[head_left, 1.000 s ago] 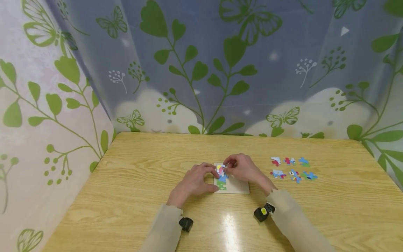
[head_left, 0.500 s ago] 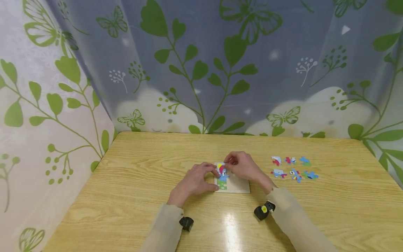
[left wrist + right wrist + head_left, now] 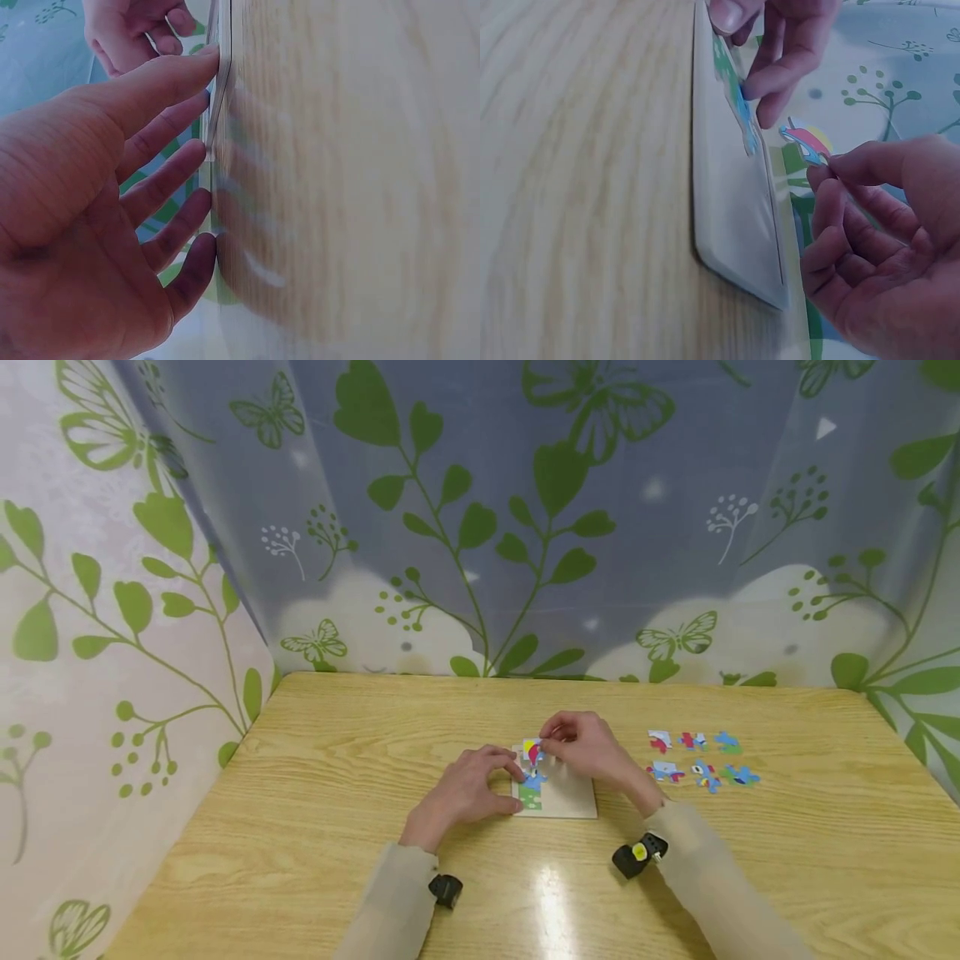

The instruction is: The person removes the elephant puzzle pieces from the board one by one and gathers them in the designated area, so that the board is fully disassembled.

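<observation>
My right hand (image 3: pixel 588 747) pinches a puzzle piece (image 3: pixel 532 749) with yellow, red and blue print between thumb and forefinger. In the right wrist view that piece (image 3: pixel 808 142) is tilted and raised above the pale puzzle board (image 3: pixel 731 202). My left hand (image 3: pixel 467 787) rests at the board's left side, its thumb at the near left corner and its forefinger by the fitted pieces. Those fitted pieces (image 3: pixel 530 797), green below and blue above, run along the left of the board. In the left wrist view the left fingers (image 3: pixel 176 165) are spread and slightly bent.
To the right lie several loose puzzle pieces in two rows, among them a red and white one (image 3: pixel 660 742) and a blue and green one (image 3: pixel 740 776). The wooden table (image 3: pixel 360 727) meets a patterned curtain (image 3: pixel 480 527) at its far edge.
My right hand has moved slightly back and to the right, lifting the yellow and red puzzle piece away from the blue fitted piece. The left hand stays in place.
</observation>
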A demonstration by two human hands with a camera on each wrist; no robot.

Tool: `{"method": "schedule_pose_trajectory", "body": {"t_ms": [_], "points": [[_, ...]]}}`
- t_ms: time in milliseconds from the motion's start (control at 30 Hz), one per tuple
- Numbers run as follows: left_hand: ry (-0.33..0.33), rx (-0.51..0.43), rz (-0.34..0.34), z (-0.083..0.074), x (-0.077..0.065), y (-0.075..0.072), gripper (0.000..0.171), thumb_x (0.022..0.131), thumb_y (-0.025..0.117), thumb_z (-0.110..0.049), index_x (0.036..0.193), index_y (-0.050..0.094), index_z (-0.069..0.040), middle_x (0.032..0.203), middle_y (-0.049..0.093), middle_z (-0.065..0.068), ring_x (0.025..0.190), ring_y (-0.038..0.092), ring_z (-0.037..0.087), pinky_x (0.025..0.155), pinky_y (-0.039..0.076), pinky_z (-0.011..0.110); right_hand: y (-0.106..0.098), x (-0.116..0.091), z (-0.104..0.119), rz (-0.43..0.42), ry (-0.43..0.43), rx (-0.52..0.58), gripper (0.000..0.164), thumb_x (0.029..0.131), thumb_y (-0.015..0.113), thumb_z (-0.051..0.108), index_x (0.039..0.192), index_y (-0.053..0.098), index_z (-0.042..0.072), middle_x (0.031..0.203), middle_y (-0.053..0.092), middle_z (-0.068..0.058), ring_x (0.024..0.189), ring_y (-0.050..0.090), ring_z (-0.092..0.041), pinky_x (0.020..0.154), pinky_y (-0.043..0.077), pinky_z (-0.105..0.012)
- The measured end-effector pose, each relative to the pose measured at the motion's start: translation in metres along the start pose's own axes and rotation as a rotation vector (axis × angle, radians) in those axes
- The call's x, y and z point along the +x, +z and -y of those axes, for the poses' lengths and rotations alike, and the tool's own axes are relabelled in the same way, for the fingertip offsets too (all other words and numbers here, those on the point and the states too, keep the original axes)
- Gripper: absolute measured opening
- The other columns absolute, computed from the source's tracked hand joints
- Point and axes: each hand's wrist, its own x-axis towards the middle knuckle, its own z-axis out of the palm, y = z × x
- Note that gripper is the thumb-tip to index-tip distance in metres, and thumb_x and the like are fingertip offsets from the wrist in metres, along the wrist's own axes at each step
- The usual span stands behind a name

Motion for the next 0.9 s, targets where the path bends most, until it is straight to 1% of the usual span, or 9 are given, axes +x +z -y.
{"method": "schedule_pose_trajectory", "body": {"t_ms": [200,333,500,633,767,900], "points": [[-0.003,-0.013,0.000,-0.001,0.001,0.000,0.027,0.089,0.080,-0.030,0.114,0.073,-0.022,0.152,0.053,0.003,0.142,0.042,0.039,0.117,0.031,0.062,-0.014,-0.010,-0.004,-0.009,0.018,-0.010,0.012,0.096,0.069,0.017,0.104,0.071,0.008,0.096,0.072,-0.008,0.082,0.064,-0.020,0.071,0.049,-0.031],[-0.005,-0.008,0.000,0.000,0.001,0.001,0.028,0.089,0.080,-0.030,0.115,0.073,-0.023,0.152,0.053,0.003,0.143,0.041,0.039,0.117,0.031,0.063,-0.023,-0.019,-0.010,-0.008,0.009,-0.035,0.012,0.096,0.068,0.017,0.104,0.070,0.008,0.094,0.073,-0.008,0.081,0.065,-0.022,0.069,0.051,-0.030],[-0.002,0.000,-0.005,0.001,0.000,0.002,0.028,0.088,0.080,-0.030,0.114,0.072,-0.022,0.152,0.053,0.003,0.143,0.041,0.039,0.117,0.031,0.063,-0.032,-0.030,-0.017,-0.016,-0.007,-0.063,0.011,0.096,0.068,0.016,0.102,0.070,0.008,0.091,0.072,-0.007,0.079,0.063,-0.021,0.065,0.048,-0.028],[0.005,-0.009,-0.002,0.001,0.000,0.002,0.028,0.089,0.079,-0.029,0.115,0.072,-0.022,0.153,0.052,0.003,0.144,0.040,0.041,0.117,0.030,0.064,-0.039,-0.039,-0.022,-0.020,-0.017,-0.077,0.009,0.096,0.069,0.015,0.101,0.070,0.008,0.090,0.072,-0.008,0.078,0.063,-0.021,0.064,0.046,-0.027],[0.011,-0.018,-0.002,0.001,-0.001,0.002,0.028,0.089,0.079,-0.028,0.115,0.072,-0.022,0.153,0.052,0.004,0.145,0.039,0.041,0.117,0.029,0.065,-0.045,-0.049,-0.027,-0.019,-0.022,-0.079,0.009,0.096,0.070,0.016,0.101,0.070,0.008,0.089,0.072,-0.009,0.076,0.063,-0.022,0.063,0.046,-0.027],[0.016,-0.027,-0.004,0.002,-0.002,0.002,0.027,0.089,0.079,-0.027,0.115,0.072,-0.021,0.153,0.052,0.004,0.145,0.039,0.041,0.117,0.029,0.065,-0.052,-0.058,-0.034,-0.021,-0.024,-0.089,0.013,0.097,0.070,0.020,0.102,0.070,0.008,0.089,0.072,-0.007,0.075,0.063,-0.019,0.063,0.046,-0.027]]}}
